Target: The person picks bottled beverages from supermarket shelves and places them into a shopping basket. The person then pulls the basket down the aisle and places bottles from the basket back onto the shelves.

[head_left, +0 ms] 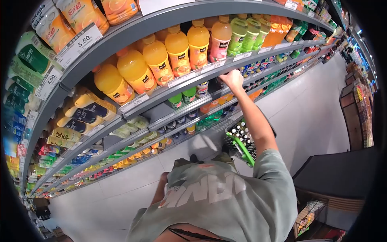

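Grey shelving (161, 20) sweeps from the lower left of the frame, over the top, to the upper right; you stand facing it. At centre right, below your outstretched forearm, sits a trolley (242, 150) with a green bar, carrying a group of bottles (240, 131). Across the upper centre, a row of orange juice bottles (177, 52) stands upright, caps uppermost, on the tier above your reach.

Your right hand (233, 79) is at the front of the next tier down, just right of the frame's centre line and directly under the lip of the juice tier. Your left hand (164, 176) hangs low beside your body, left of centre, well apart from the shelves; its finger position cannot be told.

On the tier you are reaching into, two green drink bottles (188, 95) stand upright, left of the right hand. Between them and that hand, a dark item (218, 83) lies just left of the fingers (225, 76), partly covered by the shelf lip. The right hand is clearly the nearer one. The item's long axis cannot be verified. Your right fingers appear narrow and curled inward; whether they grip the item or merely touch it, you cannot tell from this view.
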Available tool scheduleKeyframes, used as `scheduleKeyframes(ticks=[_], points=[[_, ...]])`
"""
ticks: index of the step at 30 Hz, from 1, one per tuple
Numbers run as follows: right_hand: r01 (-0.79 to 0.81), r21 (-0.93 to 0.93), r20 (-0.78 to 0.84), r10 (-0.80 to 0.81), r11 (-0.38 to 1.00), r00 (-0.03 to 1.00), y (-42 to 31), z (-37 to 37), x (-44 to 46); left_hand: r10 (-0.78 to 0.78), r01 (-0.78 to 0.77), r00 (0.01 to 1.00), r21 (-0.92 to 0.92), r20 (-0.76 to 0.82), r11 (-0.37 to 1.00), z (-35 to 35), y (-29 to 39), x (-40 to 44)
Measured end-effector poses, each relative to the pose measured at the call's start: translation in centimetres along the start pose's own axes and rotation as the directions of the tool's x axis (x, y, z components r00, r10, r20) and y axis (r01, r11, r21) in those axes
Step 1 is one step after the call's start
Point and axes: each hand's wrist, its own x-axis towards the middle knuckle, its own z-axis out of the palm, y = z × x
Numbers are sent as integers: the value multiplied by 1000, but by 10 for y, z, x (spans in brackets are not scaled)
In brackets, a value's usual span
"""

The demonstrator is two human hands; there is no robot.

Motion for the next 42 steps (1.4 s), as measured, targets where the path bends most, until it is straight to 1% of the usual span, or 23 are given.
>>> scheduleKeyframes(ticks=[4, 6, 8, 9, 12, 13, 14, 16, 17, 20, 21, 23, 24, 26, 27, 29, 30, 32, 34, 36, 38, 40, 42], points=[[40, -77, -9, -41, 996, 999, 1, -1, -22, 220, -240, 969, 228, 111, 943, 13, 9, -1], [67, -21, -9, -68, 998, 998, 15, 0, -25, 311, -360, 930, 324, 195, 875, 19, 18, -1], [137, 250, -84, -120, 959, 989, 31, -3, -32, 379, -471, 879, 405, 288, 784, 26, 30, 0], [61, 323, -59, -44, 945, 997, 33, -16, -43, 403, -521, 851, 440, 337, 731, 28, 36, 3], [82, 516, -189, 20, 853, 982, 41, -52, -71, 408, -651, 757, 539, 510, 534, 33, 62, 19], [-6, 560, -127, 93, 829, 987, 42, -74, -82, 355, -542, 816, 389, 456, 745, 37, 79, 18], [83, 498, -214, 29, 863, 976, 46, -96, -90, 273, -386, 867, 214, 417, 897, 44, 95, 14], [-62, 303, -97, 96, 951, 991, 70, -136, -102, 309, -462, 844, 301, 437, 834, 56, 127, 18], [-174, 325, 27, 175, 929, 984, 70, -163, -117, 301, -487, 837, 370, 457, 791, 64, 136, 34], [-157, 124, 41, 153, 980, 987, 121, -190, -148, 262, -518, 812, 437, 521, 735, 109, 180, 27], [-280, 24, 77, 277, 960, 958, 155, -187, -155, 242, -521, 806, 452, 541, 724, 127, 188, 37], [-431, 48, 65, 428, 901, 902, 207, -190, -172, 185, -605, 688, 414, 701, 680, 161, 194, 63], [-497, 44, 62, 494, 867, 867, 241, -185, -180, 164, -599, 689, 426, 706, 678, 186, 207, 53], [-564, 22, 24, 563, 826, 826, 322, -155, -197, -58, -308, 845, 572, 532, 760, 251, 250, -11], [-596, 15, 30, 596, 803, 803, 348, -143, -201, -74, -297, 846, 582, 528, 757, 278, 262, -36], [-603, -38, -15, 603, 797, 798, 409, -101, -208, -132, -5, 858, 264, 497, 964, 337, 280, -74], [-617, -66, 23, 619, 784, 785, 438, -80, -208, -193, 127, 831, 161, 522, 979, 363, 282, -83], [-741, -13, 74, 740, 672, 669, 490, -35, -200, -315, 288, 754, 141, 576, 947, 407, 292, -99], [-714, -45, 9, 715, 699, 699, 550, 26, -195, -189, 221, 878, -24, 440, 975, 445, 290, -122], [-760, -62, 30, 762, 647, 647, 595, 82, -184, -176, 186, 961, -26, 213, 982, 468, 291, -133], [-786, -119, 115, 794, 607, 597, 642, 141, -179, -179, 180, 980, -12, 82, 984, 482, 294, -139], [-796, -128, 133, 806, 592, 577, 675, 194, -178, -207, 190, 977, 239, 48, 952, 482, 296, -134], [-818, -142, 141, 829, 557, 540, 702, 245, -178, -266, 261, 964, 218, -4, 941, 490, 306, -135]])
